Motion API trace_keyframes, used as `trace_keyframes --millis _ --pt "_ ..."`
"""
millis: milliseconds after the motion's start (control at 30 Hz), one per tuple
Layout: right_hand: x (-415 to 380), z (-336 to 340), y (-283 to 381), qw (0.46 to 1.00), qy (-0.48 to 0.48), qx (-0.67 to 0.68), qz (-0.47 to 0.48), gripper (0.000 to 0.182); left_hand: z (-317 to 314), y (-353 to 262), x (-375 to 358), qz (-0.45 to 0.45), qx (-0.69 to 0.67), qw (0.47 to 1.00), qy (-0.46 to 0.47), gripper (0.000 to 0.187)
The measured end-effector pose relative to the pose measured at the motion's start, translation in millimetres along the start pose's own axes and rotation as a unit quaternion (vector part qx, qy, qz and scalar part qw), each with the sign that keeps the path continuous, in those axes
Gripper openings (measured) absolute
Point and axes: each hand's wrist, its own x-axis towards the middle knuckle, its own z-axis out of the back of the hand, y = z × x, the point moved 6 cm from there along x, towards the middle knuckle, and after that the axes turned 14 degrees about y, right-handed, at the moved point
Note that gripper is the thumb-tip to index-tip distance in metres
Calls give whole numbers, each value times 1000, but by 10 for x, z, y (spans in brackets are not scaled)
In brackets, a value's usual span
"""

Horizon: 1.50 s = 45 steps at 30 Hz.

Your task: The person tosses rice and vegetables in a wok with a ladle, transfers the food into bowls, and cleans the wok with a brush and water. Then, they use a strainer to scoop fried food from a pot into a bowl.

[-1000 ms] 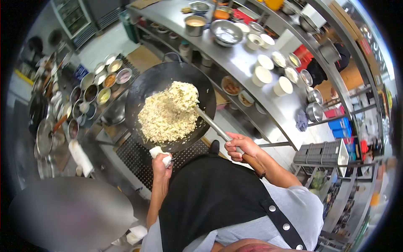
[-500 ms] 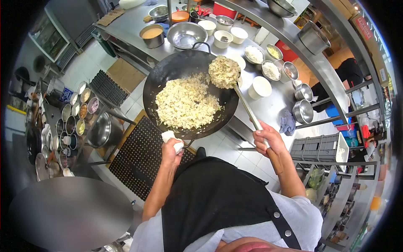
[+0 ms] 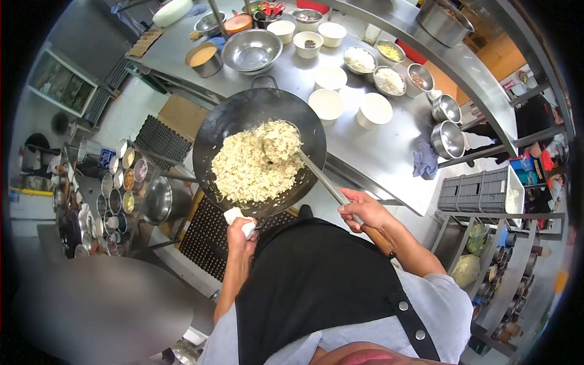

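Note:
A large black wok (image 3: pixel 225 115) holds a heap of fried rice (image 3: pixel 243 167). My left hand (image 3: pixel 241 237) is closed round the wok's near handle with a folded white cloth (image 3: pixel 239 222) in its grip. In my right hand (image 3: pixel 365 214) is a long metal ladle (image 3: pixel 325 180) with a wooden handle end. The ladle's bowl lies in the rice at the right of the heap, mostly covered by rice. Just beyond the wok, white bowls (image 3: pixel 326 104) stand on the steel table (image 3: pixel 377 159).
Steel bowls (image 3: pixel 448 140), a blue cloth (image 3: pixel 425 161) and a large metal bowl (image 3: pixel 252 51) sit on the table. An overhead shelf (image 3: pixel 450 67) crosses the right side. Ingredient containers (image 3: pixel 128 179) stand at left, above a black floor mat (image 3: pixel 204 240). Grey crates (image 3: pixel 474 192) are at right.
The ladle, full of rice and over the wok's right edge before, is now down in the rice. The wok and both my hands have shifted left in view, away from the white bowls.

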Motion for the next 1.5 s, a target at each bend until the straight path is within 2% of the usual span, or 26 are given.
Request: trace_keyframes --millis 233,333,500,600,667,767,900,1067,1133,1200,1267,1333,1367,1433,1467,1500 --pt "159 -379 -385 999 -14 26 -28 69 553 -13 -263 1 12 1000 -15 4" --pt "173 -623 -467 999 -37 -23 -24 70 726 31 -357 17 -16 1000 -5 5" --pt "198 -919 -695 998 -48 -30 -15 73 967 -28 -509 23 -12 1000 7 6" --pt "197 -1098 -862 999 -46 24 -6 62 1146 -47 -525 23 -11 1000 13 6" --pt "160 -1096 -1018 992 -40 123 0 44 1172 -2 -521 18 -12 1000 17 8" --pt "105 -1218 -1143 984 -44 169 21 34 1173 -46 -585 19 7 1000 14 10" --pt "32 -1169 -1286 986 -59 152 35 33 1152 -11 -641 40 2 998 42 11" --pt "-13 -1061 -1342 993 -33 103 39 24 1059 87 -787 35 106 993 50 11" --pt "-111 -950 -1310 993 -30 98 60 24 1031 229 -751 36 89 993 68 12" --pt "-203 -864 -1263 998 -11 29 59 23 952 318 -802 39 113 992 49 15" --pt "-319 -731 -1224 997 -20 3 68 23 1031 514 -679 17 131 989 72 17" --pt "-417 -579 -1218 999 -17 -8 47 45 1013 664 -682 -9 162 986 47 20" --pt "-464 -506 -1190 999 -19 -5 49 45 929 677 -726 -104 275 954 62 23" --pt "-501 -395 -1137 998 -7 -41 48 23 890 827 -752 -120 281 951 57 24" --pt "-504 -285 -1116 998 -4 -38 49 23 879 889 -762 -135 283 948 50 25" --pt "-486 -189 -1107 997 28 -51 41 39 790 938 -812 -134 286 948 44 25"
